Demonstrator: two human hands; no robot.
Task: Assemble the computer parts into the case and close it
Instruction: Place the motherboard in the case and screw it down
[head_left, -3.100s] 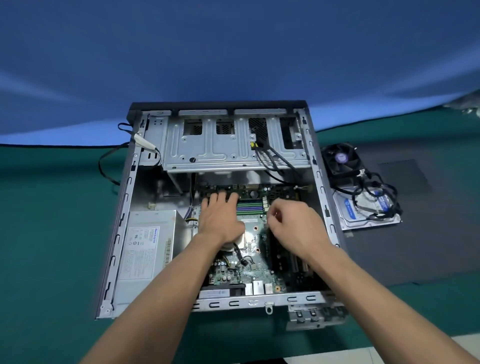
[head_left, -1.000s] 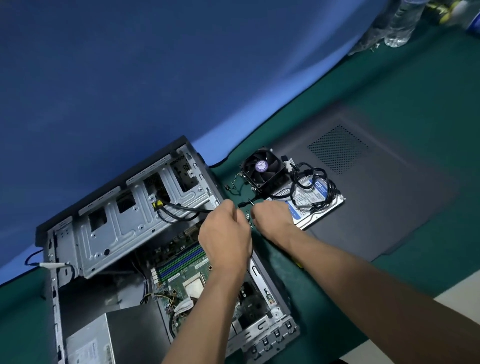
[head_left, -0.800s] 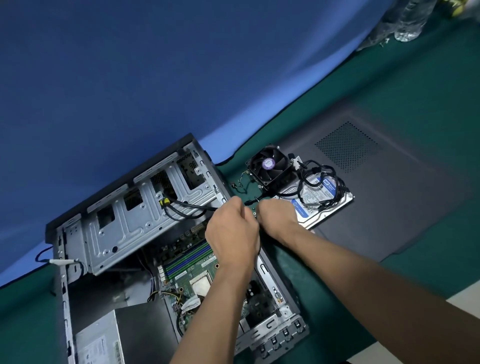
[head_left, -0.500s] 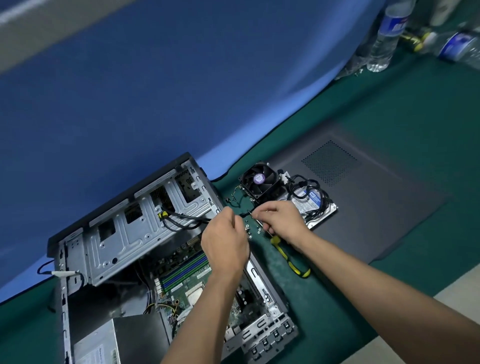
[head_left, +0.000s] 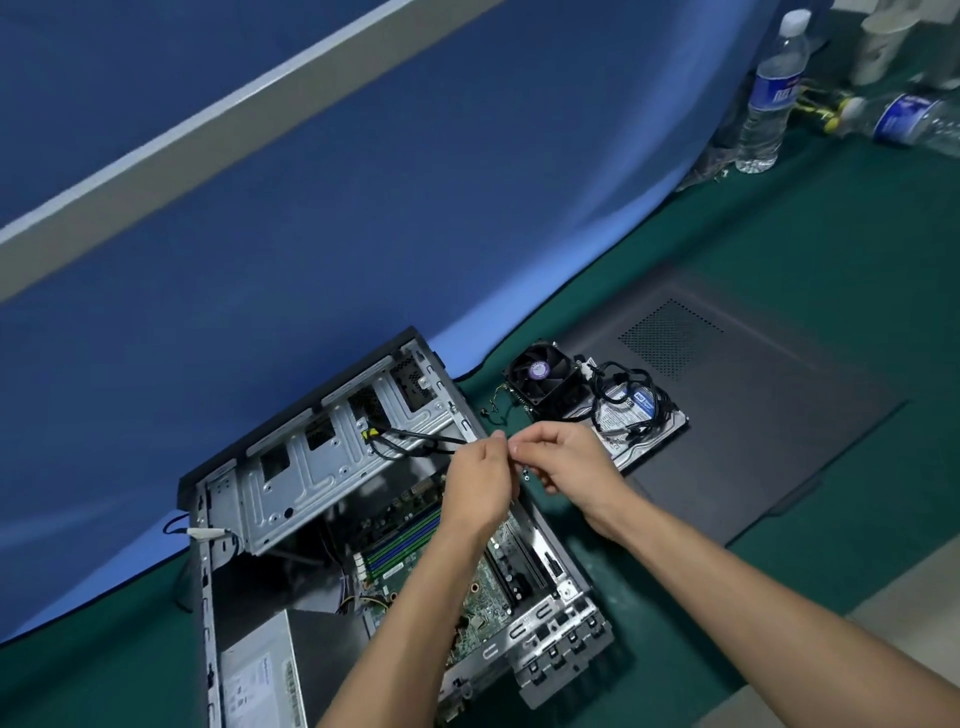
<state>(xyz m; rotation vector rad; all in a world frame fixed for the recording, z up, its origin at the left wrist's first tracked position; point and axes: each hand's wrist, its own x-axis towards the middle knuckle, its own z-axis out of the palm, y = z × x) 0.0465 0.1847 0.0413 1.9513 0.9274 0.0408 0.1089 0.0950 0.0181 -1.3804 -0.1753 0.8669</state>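
green matting is spread under an open computer case, which lies on its side with the motherboard and power supply seen inside. above its right wall, the left hand and right hand are brought together, fingertips curled in a pinch; something small appears to be held between them, possibly a screw, but what it is cannot be told. a slip is judged the main risk: a tiny part dropped from here could fall among the board's components or be lost on the mat. the cooler fan and hard drive, with black cables heaped on it, are still outside the case, beside the side panel. loose black leads from the drive cage are draped near the hands and could be snagged. water bottles are placed well apart, at the far edge.
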